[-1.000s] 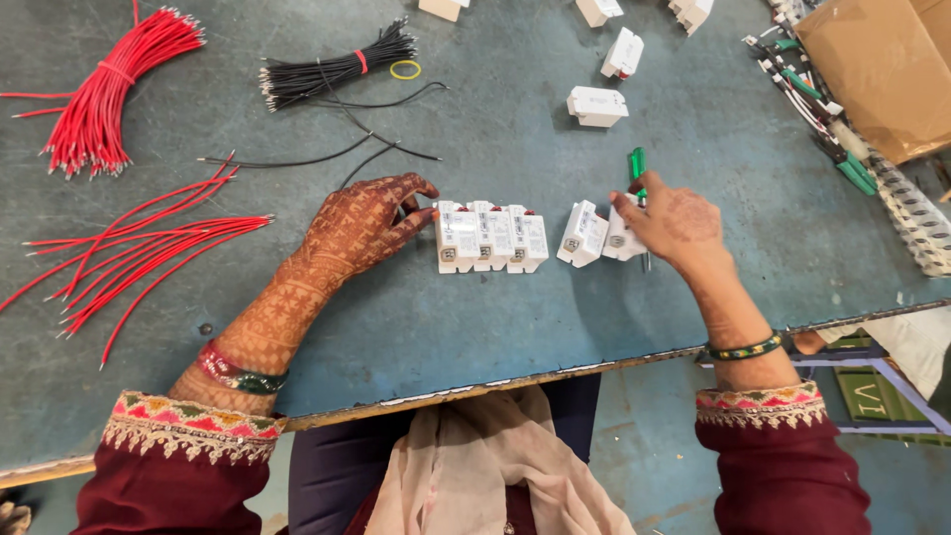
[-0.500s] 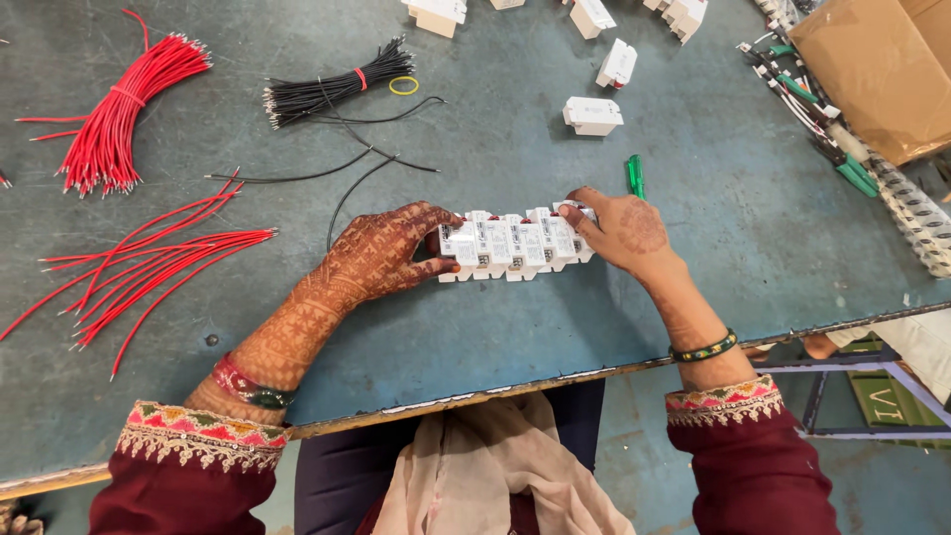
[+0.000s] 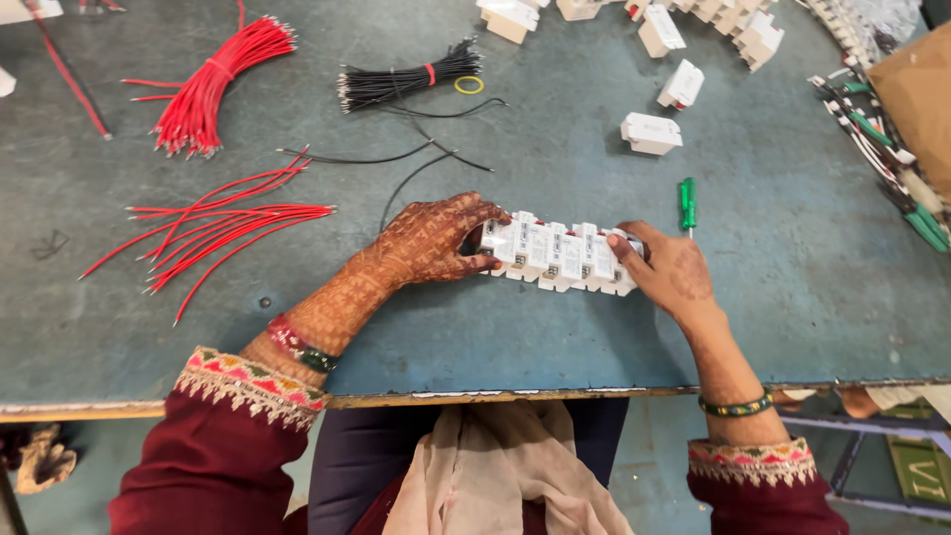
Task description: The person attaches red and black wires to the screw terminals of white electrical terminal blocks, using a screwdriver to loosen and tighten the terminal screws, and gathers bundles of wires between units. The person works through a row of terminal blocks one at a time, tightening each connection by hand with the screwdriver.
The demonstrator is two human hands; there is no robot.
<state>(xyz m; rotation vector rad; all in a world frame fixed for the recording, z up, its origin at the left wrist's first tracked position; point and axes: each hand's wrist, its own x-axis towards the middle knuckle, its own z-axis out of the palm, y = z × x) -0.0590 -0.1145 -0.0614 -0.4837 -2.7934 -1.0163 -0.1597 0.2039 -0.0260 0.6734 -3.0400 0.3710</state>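
Switches point(image 3: 560, 256) now joined, pressed between fingers point(image 3: 482, 238)

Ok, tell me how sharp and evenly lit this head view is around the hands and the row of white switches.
Head view: soft, even light, no glare; left hand, right hand and row of white switches are sharp, with faint shadows on the green table; wide-angle bending shows at the edges.

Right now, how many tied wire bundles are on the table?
2. A red bundle lies at the upper left, and a black bundle lies to its right, above the hands. More may lie out of view.
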